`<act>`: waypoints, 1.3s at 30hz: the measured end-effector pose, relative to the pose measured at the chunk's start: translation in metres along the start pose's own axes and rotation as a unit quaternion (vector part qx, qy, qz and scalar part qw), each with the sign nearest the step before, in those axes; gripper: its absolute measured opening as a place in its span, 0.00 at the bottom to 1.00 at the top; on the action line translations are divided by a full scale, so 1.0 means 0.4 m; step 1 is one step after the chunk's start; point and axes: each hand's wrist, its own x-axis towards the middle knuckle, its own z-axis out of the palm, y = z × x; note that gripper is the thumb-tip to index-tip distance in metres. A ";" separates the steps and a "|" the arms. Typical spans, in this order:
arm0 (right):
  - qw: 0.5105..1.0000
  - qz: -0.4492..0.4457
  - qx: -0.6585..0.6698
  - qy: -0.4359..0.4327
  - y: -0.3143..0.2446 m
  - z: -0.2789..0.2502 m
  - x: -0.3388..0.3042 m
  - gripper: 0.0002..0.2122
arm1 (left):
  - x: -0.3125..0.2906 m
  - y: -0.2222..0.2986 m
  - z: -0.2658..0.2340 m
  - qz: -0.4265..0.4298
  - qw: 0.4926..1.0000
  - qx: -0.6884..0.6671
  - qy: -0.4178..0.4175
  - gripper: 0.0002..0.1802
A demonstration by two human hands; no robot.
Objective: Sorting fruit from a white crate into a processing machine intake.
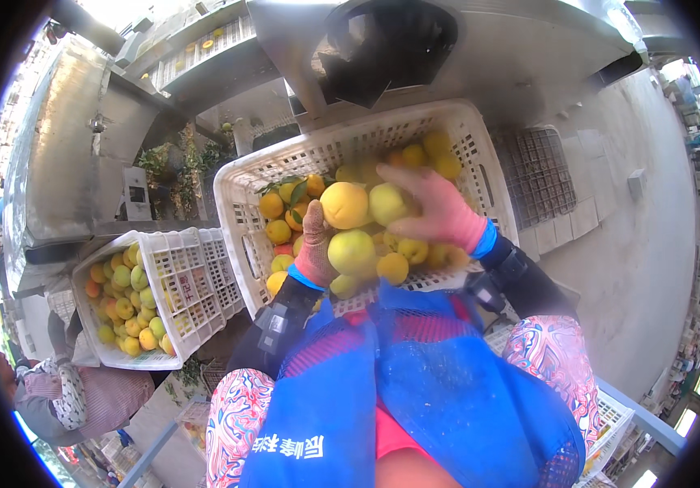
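A white plastic crate point(240, 172) of peaches stands in front of me. My left hand point(314, 248), in a pinkish glove, is closed round a yellow-orange peach point(344, 205), thumb up along its left side; its other fingers are mostly hidden. My right hand point(441, 207), also gloved and smeared by motion, curves round a yellow-green peach point(387, 204) beside it. Just below both is another large yellow-green peach point(351, 252); what bears it I cannot tell. More peaches, some with green leaves point(298, 193), lie in the crate underneath.
Another white crate point(183, 285) of peaches is tilted at the left, near another person point(94, 398). Metal machinery point(57, 179) rises at the upper left, with a dark opening point(386, 49) beyond my crate. A grid-like tray point(539, 171) lies right of it.
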 end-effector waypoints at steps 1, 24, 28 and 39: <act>0.997 -0.014 -0.011 0.072 -0.019 0.009 0.015 0.38 | 0.017 0.008 -0.001 0.024 1.000 -0.020 0.000 0.52; 0.949 -0.074 -0.064 0.299 -0.073 -0.031 0.358 0.20 | 0.042 0.141 0.098 0.106 0.993 0.004 0.057 0.40; 0.969 -0.180 0.046 0.161 -0.072 0.034 0.220 0.28 | 0.043 0.140 0.171 0.090 0.995 0.016 0.027 0.37; 0.955 -0.006 0.162 0.250 -0.110 0.044 0.153 0.47 | 0.043 0.214 0.226 0.252 0.818 0.517 0.020 0.26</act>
